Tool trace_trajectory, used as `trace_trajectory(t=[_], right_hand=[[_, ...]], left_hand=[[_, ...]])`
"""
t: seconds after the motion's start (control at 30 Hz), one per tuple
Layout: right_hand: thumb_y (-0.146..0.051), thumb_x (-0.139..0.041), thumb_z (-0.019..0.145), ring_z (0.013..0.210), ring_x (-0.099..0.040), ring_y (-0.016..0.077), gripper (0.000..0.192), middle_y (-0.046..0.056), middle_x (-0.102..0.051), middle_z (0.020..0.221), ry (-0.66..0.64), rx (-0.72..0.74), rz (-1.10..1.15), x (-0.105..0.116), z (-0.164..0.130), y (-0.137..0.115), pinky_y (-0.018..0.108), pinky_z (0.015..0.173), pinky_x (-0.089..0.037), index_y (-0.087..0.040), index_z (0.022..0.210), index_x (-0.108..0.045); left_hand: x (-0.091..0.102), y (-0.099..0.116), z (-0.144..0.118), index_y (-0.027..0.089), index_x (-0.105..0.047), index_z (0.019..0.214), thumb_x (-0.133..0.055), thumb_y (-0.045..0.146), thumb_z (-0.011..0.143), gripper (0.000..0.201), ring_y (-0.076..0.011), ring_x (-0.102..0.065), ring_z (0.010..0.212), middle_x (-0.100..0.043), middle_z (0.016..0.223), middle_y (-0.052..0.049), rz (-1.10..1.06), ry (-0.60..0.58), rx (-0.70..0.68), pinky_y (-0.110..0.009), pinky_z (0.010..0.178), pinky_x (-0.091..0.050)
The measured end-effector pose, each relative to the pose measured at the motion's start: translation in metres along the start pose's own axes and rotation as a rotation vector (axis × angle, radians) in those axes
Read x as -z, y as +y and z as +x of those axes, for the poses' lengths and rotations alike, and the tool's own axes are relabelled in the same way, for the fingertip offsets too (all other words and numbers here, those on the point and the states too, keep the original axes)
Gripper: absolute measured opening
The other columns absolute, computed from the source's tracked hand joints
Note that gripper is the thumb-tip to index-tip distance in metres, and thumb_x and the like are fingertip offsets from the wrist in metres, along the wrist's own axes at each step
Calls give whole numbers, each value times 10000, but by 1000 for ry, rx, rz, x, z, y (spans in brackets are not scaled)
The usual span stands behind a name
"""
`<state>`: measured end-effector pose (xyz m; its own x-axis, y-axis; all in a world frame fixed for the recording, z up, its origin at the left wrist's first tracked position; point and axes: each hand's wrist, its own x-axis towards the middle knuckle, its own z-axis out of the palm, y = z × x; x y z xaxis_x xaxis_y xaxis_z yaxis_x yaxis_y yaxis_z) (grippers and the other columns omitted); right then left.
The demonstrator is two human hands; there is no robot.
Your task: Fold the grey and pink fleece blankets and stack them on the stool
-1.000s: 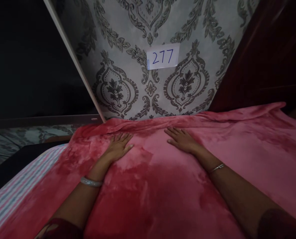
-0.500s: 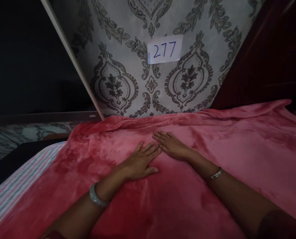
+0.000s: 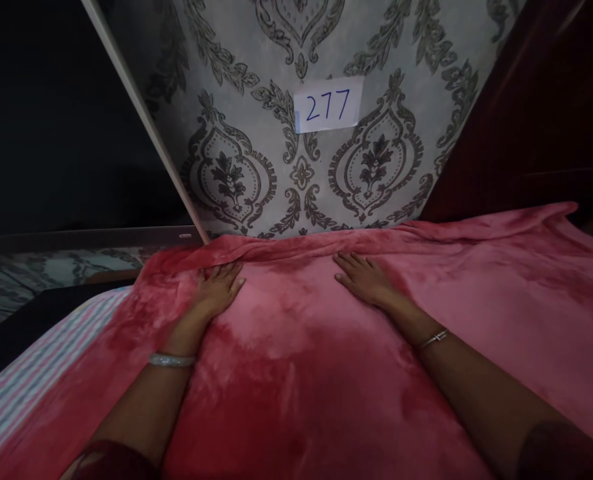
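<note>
A plush red and pink blanket lies spread in front of me, with its far edge rumpled against the wall. Flat on the blanket's left part rests my left hand, fingers pointing away from me, close to the rumpled folds. My right hand lies palm down on it further right, fingers spread and their tips near the same folds. Neither hand grasps anything. A pale bangle circles my left wrist, and a thin silver bracelet is on the right one.
A striped sheet shows beyond the blanket's left edge. Behind stands a patterned wall bearing a paper marked 277. A large black screen is at the left, a dark red panel at the right.
My left hand has slid left and away from me across the blanket. My right hand has shifted slightly right and forward, so the hands, nearly touching before, are now well apart.
</note>
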<state>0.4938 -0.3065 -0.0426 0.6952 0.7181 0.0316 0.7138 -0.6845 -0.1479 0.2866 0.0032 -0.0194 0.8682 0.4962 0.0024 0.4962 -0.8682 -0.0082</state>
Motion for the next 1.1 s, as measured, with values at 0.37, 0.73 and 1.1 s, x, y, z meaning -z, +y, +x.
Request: trace_trajectory(t=[0.37, 0.73, 1.1], right_hand=[[-530, -299, 1037, 1552, -144, 251, 662, 65, -201, 1673, -38, 524, 132, 2, -17, -47, 529, 1244, -148, -238, 1627, -226], [-597, -247, 1022, 1551, -133, 292, 701, 54, -169, 1682, -39, -8, 3, -4, 3, -4, 554, 1236, -166, -245, 1628, -227], [-589, -286, 1019, 1543, -169, 297, 687, 55, -216, 1676, 7, -32, 24, -7, 6, -3, 552, 1229, -178, -238, 1609, -290]], left_hand=[[0, 68, -28, 288, -300, 1592, -354, 570, 1004, 654, -295, -195, 1552, -276, 1670, -73, -93, -20, -636, -587, 1239, -152], [4, 27, -8, 258, -282, 1602, -303, 570, 1002, 677, -362, -170, 1550, -225, 1681, -72, 15, -77, -33, -679, 1211, -106], [8, 10, -15, 190, -425, 1542, -285, 526, 990, 662, -475, -305, 1448, -398, 1607, -132, 58, 137, 266, -773, 1109, -219]])
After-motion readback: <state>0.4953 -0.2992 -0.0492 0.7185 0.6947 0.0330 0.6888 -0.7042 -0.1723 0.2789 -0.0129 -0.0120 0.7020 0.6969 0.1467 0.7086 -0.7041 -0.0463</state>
